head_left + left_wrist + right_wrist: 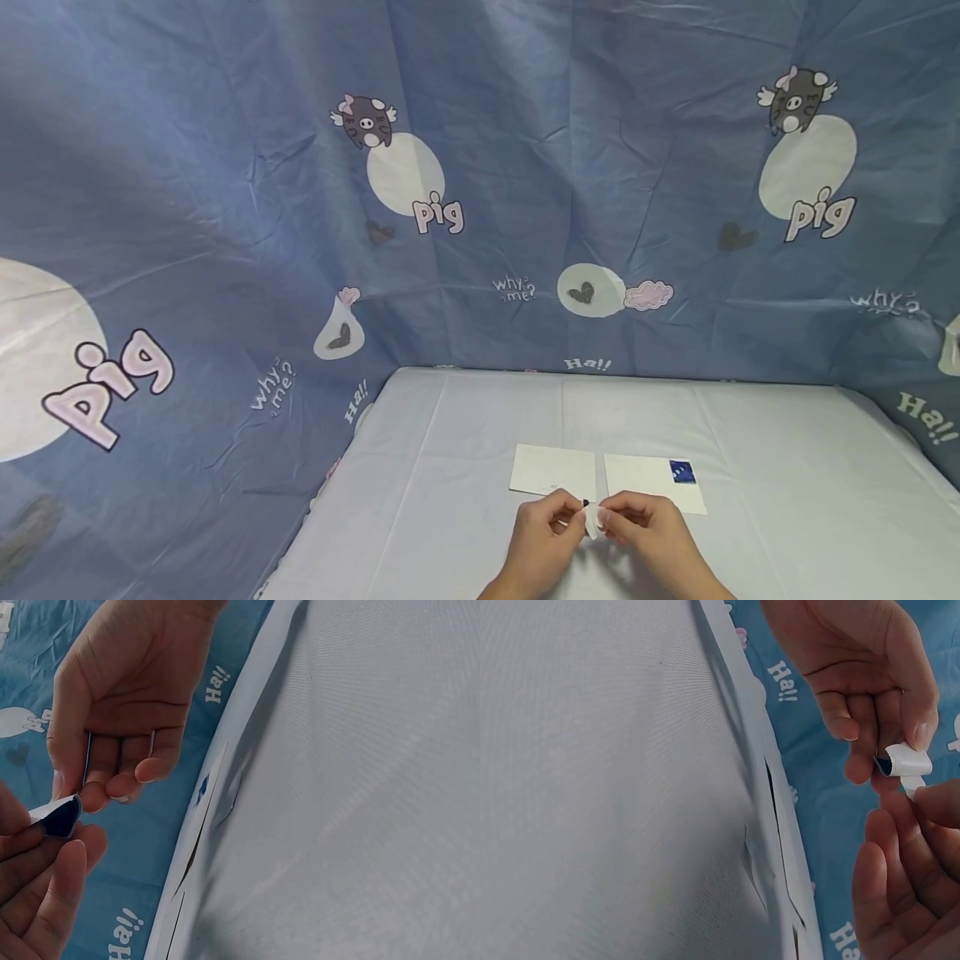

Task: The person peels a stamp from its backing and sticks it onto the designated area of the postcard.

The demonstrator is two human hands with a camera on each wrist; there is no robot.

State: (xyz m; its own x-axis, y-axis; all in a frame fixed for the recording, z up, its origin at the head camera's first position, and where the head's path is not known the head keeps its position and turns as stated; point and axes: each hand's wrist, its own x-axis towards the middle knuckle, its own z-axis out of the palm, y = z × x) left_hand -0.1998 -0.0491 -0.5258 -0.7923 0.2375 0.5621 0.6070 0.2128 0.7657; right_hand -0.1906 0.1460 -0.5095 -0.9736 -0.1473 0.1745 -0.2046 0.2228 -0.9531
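Both hands meet over the near part of the table, working on a small white piece with a dark blue face, which looks like a stamp (591,522). Thumb and fingers of my left hand (542,537) pinch its curled body; the blue side (61,817) shows in the left wrist view. My right hand (658,530) pinches a narrow white strip (913,784) at its edge, beside the rolled white back. Just beyond the hands lie two white cards or envelopes, a left one (557,468) and a right one (637,475). A dark blue stamp (682,472) sits in the right one's upper right corner.
A white cloth (465,433) covers the table. Blue curtain fabric (487,167) with pig prints hangs behind it and along its left side. The two cards lie side by side with a narrow gap between them.
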